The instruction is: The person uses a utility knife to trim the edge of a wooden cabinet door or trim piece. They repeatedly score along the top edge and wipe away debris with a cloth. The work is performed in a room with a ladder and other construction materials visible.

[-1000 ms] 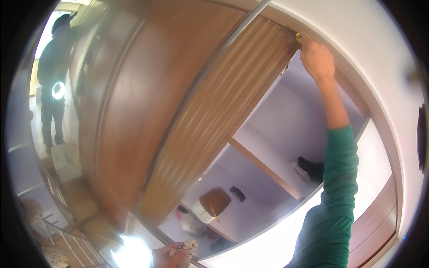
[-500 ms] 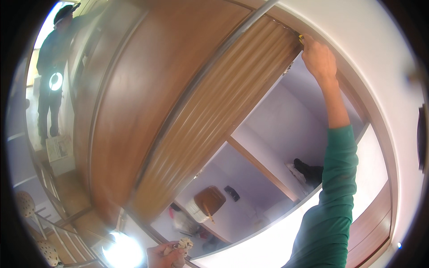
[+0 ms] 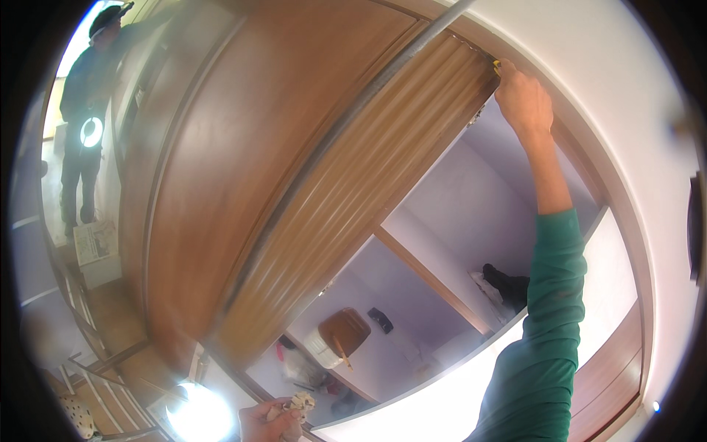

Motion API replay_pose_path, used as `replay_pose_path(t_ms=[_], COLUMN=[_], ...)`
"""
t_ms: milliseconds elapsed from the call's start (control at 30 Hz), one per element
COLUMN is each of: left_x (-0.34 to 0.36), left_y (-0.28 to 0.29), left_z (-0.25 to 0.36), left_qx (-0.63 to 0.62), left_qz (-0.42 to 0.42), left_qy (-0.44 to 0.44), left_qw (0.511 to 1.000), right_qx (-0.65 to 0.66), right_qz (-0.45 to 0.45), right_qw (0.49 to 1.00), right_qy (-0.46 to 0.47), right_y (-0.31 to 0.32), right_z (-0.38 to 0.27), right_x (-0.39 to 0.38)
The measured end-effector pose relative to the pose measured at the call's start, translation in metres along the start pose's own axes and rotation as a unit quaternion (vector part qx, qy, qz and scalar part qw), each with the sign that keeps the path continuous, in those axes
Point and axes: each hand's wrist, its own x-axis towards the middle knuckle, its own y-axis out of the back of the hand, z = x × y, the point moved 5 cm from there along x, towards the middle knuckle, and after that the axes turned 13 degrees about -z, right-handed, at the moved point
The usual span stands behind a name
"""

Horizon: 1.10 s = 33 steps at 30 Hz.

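Note:
My right hand [image 3: 524, 102], in a green sleeve, is raised to the top corner of a ribbed brown panel [image 3: 368, 169]. Its fingers close on a small tool with a yellow edge [image 3: 497, 65]; the fist hides most of it, so its kind is unclear. The tool meets the panel's upper right edge, beside the wooden frame. At the bottom, my left hand [image 3: 264, 423] grips a crumpled beige rag [image 3: 299, 405], apart from the panel.
A metal pipe [image 3: 346, 110] crosses diagonally in front of the wooden panels. Below the ribbed panel, open compartments [image 3: 460, 184] hold a white tub [image 3: 324, 349] and a dark cloth-like item [image 3: 508, 286]. A bright lamp [image 3: 200, 414] glows lower left. A person [image 3: 92, 118] stands at far left.
My right hand has shifted very slightly left at the same panel corner, still gripping the tool. The left hand keeps the rag almost in place. A perforated rounded thing at far left is now blurred.

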Motion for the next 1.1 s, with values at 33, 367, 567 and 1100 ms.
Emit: replay_pose_path(t_ms=[33, 367, 567, 1100], left_x=[0.0, -0.002, -0.001, -0.011], left_y=[0.001, 0.01, 0.015, 0.012], left_z=[-0.001, -0.007, -0.017, -0.018], left_qx=[0.001, 0.006, -0.047, -0.046], left_qz=[-0.001, 0.003, -0.011, -0.012], left_qy=[0.0, -0.026, -0.024, -0.024], left_qw=[1.0, 1.0, 0.999, 0.999], right_qx=[0.003, 0.08, 0.066, 0.078], right_qz=[0.002, 0.02, -0.007, -0.016], right_qw=[1.0, 0.997, 0.998, 0.997], right_qy=[0.002, -0.001, -0.011, 0.015], right_y=[0.001, 0.016, 0.017, 0.008], right_z=[0.0, 0.01, 0.007, -0.03], right_x=[0.001, -0.003, -0.007, 0.03])
